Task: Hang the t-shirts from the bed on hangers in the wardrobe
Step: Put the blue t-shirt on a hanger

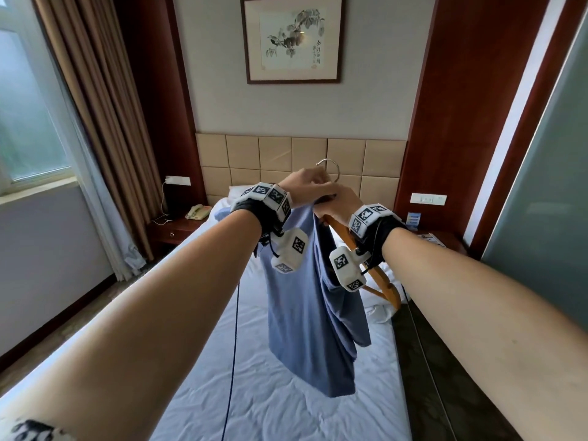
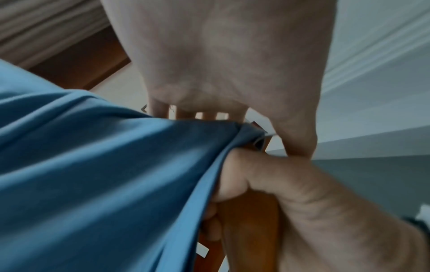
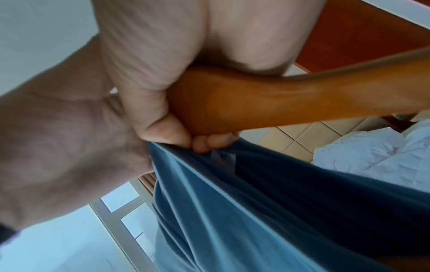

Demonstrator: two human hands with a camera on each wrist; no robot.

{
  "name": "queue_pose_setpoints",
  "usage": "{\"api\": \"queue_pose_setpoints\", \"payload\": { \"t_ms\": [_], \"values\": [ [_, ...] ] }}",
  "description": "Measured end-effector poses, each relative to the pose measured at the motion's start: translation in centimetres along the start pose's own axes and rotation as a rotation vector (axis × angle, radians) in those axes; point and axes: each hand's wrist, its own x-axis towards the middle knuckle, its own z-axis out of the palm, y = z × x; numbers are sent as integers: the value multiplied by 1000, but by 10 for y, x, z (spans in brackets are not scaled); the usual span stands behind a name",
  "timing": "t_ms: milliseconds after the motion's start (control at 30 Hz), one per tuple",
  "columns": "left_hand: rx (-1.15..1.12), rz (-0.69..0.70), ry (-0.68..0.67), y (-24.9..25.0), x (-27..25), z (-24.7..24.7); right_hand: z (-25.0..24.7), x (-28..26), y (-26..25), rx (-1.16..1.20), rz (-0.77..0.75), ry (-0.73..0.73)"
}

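Observation:
A blue t-shirt (image 1: 305,313) hangs in the air above the bed (image 1: 286,409), bunched at its collar. My left hand (image 1: 307,181) grips the collar edge just under the metal hook (image 1: 332,165) of a wooden hanger (image 1: 378,278). My right hand (image 1: 339,200) curls round the hanger's neck and pinches the collar against it. One hanger arm sticks out bare to the right; the other is hidden in the cloth. In the left wrist view the left hand (image 2: 228,64) reaches over the t-shirt (image 2: 93,174). In the right wrist view the right hand (image 3: 151,73) holds the hanger (image 3: 291,99).
White bedding (image 1: 378,310) is bunched at the bed's right side. A bedside table with a phone (image 1: 195,213) stands at the left of the padded headboard (image 1: 302,154). Curtains (image 1: 105,122) and a window lie left, a grey panel (image 1: 541,186) right. A black cable (image 1: 235,329) dangles from my left wrist.

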Motion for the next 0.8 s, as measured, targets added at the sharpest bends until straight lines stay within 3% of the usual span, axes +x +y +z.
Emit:
{"api": "queue_pose_setpoints", "payload": {
  "t_ms": [167, 333, 467, 633, 800],
  "values": [
    [213, -110, 38, -6, 6, 6, 0, -2, -7, -29, -23, -56],
    [185, -230, 48, -20, 8, 12, -3, -1, 4, 140, -1, -73],
    [-29, -219, 119, -26, 11, 17, -7, -1, 4, 133, -23, -93],
    [-15, -211, 276, -33, 6, 6, -18, 5, 12, 302, 112, -169],
    [-32, -167, 189, -26, 1, -2, -17, 14, 15, 154, 24, -93]
  ]
}}
